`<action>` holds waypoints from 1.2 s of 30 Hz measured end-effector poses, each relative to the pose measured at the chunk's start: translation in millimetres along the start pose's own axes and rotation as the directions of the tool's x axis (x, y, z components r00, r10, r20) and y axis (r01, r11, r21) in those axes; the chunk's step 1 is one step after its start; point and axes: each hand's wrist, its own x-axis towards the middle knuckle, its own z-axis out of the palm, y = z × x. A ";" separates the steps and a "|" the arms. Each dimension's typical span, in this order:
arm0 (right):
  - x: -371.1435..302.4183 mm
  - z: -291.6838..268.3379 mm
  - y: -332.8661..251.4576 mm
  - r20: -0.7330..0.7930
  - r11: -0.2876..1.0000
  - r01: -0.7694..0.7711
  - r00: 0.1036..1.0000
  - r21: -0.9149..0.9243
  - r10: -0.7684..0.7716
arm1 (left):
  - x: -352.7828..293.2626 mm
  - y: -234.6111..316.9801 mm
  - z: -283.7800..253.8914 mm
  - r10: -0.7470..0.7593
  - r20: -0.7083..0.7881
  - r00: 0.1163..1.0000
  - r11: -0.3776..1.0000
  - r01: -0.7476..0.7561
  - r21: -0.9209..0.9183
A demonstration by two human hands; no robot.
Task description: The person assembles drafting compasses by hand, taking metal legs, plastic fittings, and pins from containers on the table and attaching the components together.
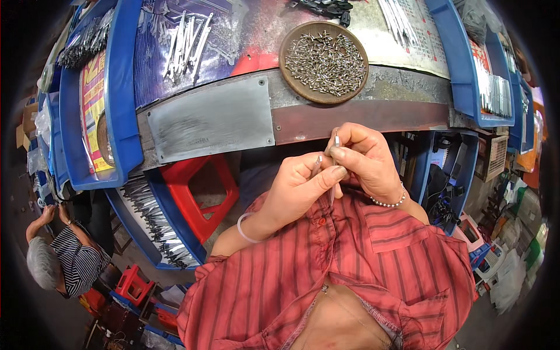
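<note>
Hands at close work, just off the near edge of the table point(361, 118), in front of the wearer's shirt. Left hand point(306, 184): thumb and fingers pinched narrow on a slim metal piece point(318, 165). Right hand point(367, 157): thumb and forefinger likewise pinched, on a small silver part point(336, 142). Cannot tell whether these two are joined behind the fingers.

Progress (judged): one unit in hand, apparently unfinished. Plenty of stock remains: pins point(324, 64) cover most of the dish point(329, 100). Whether any pile holds completed units cannot be told.

Counts:
- Hands: 2, each gripping something; metal tips visible: 2.
- Round wooden dish: 1. Pins: too many and too small to count, likely hundreds.
- Silver strips, left pile point(185, 49): roughly ten, overlapping.
- Silver strips, right pile point(398, 23): several, cut off by the frame; no firm count.
- Black parts point(321, 7) beyond the dish: a heap, not separable.
- Blue bins flanking the table top: at least 2, one left point(125, 87), one right point(461, 64).
</note>
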 end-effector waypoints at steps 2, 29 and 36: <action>0.8 0.0 0.8 0.010 1.000 0.005 1.000 0.010 -0.005 | 0.0 1.7 0.7 0.014 -0.006 1.000 1.000 -0.014 0.020; -3.9 0.8 -1.3 0.058 0.999 0.041 0.998 0.006 -0.041 | -5.2 -2.0 7.7 0.039 -0.014 0.999 0.999 -0.039 -0.001; -3.8 1.1 -1.5 0.065 0.999 0.032 0.997 0.003 -0.032 | -5.4 -5.0 8.1 0.048 -0.031 0.998 0.999 -0.048 -0.011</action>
